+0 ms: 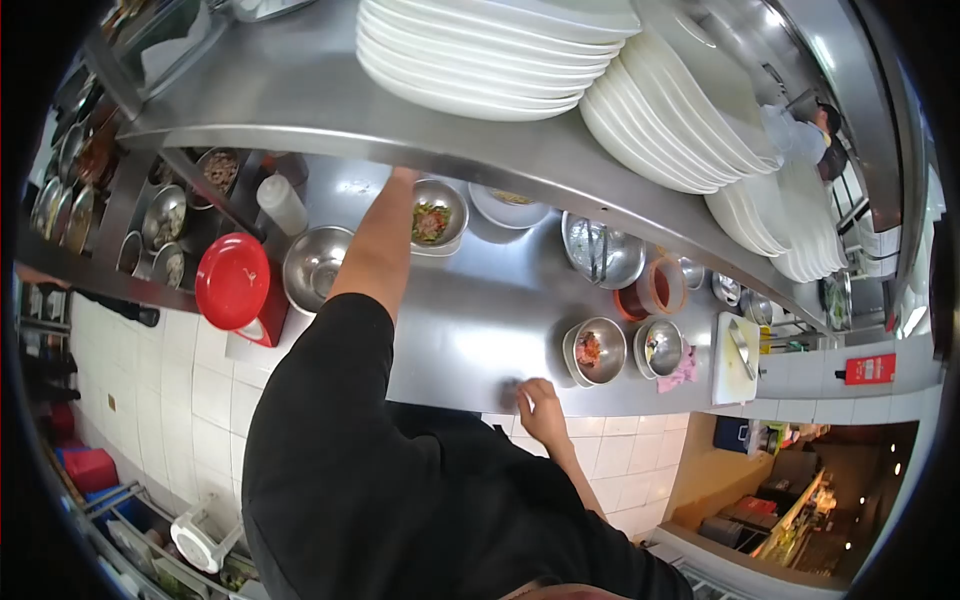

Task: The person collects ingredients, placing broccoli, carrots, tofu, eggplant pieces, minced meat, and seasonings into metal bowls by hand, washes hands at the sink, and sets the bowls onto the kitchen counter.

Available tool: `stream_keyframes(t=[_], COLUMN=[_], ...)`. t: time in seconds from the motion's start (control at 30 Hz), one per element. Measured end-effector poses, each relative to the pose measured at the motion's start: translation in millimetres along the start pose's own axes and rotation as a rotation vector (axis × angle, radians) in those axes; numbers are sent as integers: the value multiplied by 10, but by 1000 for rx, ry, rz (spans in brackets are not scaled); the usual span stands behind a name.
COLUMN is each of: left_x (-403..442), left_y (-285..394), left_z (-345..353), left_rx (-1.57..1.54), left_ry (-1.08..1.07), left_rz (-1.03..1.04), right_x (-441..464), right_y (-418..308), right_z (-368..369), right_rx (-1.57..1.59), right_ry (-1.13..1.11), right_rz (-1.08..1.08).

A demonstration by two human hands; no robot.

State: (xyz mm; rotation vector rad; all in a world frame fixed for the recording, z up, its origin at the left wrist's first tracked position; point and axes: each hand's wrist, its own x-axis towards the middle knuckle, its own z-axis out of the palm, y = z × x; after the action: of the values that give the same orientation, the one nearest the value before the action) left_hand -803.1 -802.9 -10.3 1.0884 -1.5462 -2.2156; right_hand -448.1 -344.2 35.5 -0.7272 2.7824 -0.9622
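My left forearm (pixel 378 245) reaches up over the steel counter, and the shelf edge hides my left hand. Beside the wrist stands a steel bowl (pixel 452 207) of chopped green and reddish food. My right hand (pixel 543 410) hovers by the counter's front edge with its fingers curled in; nothing shows between them. Right of it are a bowl (pixel 612 352) with orange-red food and a smaller bowl (pixel 664 343) with a little pale food. An empty-looking steel bowl (pixel 318 262) sits left of my forearm, next to a red dish (pixel 232 280) on a red base.
Stacked white plates (pixel 480 60) load the overhead steel shelf (pixel 300 140). Tongs lie in a steel bowl (pixel 622 262) near an orange-rimmed container (pixel 664 282). A knife (pixel 741 350) rests on a white cutting board (pixel 727 376). A white squeeze bottle (pixel 281 205) stands at left. Another person (pixel 805 135) is at upper right.
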Motion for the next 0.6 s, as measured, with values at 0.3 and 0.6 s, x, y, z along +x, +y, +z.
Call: stream_keyframes(t=[0.3, 0.6], left_x=[161, -626], left_y=[166, 749], left_z=[37, -865], left_rx=[-232, -161], left_ry=[-161, -194], left_rz=[-119, -33], right_x=[-532, -397], right_y=[-35, -908], right_z=[-194, 28], right_rx=[-30, 71], right_ry=[33, 91], right_rz=[292, 228])
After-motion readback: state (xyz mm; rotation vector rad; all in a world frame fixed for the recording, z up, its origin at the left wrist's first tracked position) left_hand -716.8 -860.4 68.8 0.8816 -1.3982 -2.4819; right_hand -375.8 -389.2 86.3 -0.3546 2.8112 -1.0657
